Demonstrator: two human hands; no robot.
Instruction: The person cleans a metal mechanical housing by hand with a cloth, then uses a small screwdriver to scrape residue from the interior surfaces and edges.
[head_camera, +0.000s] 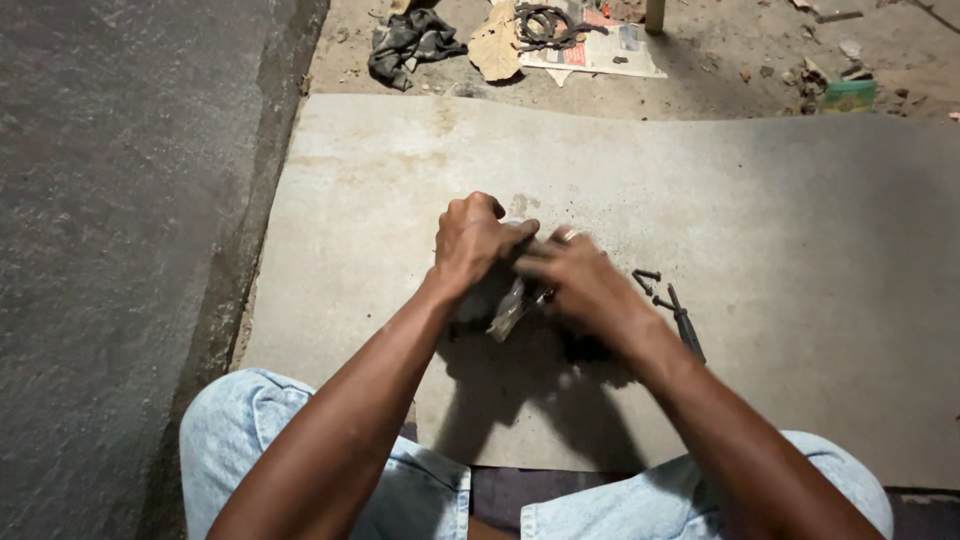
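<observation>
Person sitting on floor, both hands meeting over middle of grey mat (800, 200). Left hand (470, 245) curling closed over dark part; right hand (585, 285) pressing in from right, fingers closing on same small metal part (510, 308). Part lying between hands, long axis slanting toward near edge; both hands equally near. Screwdriver (688, 328), one, lying just right of right hand, shaft pointing to far edge. Loose bolts (648, 282), about three, beside it. Rag (408, 42), one, and newspaper (610, 50) lying beyond far edge.

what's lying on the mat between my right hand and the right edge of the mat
In the head view, a few small dark screws and a dark screwdriver lie close beside the right hand. Beyond them, the grey mat looks bare to its right edge.
</observation>
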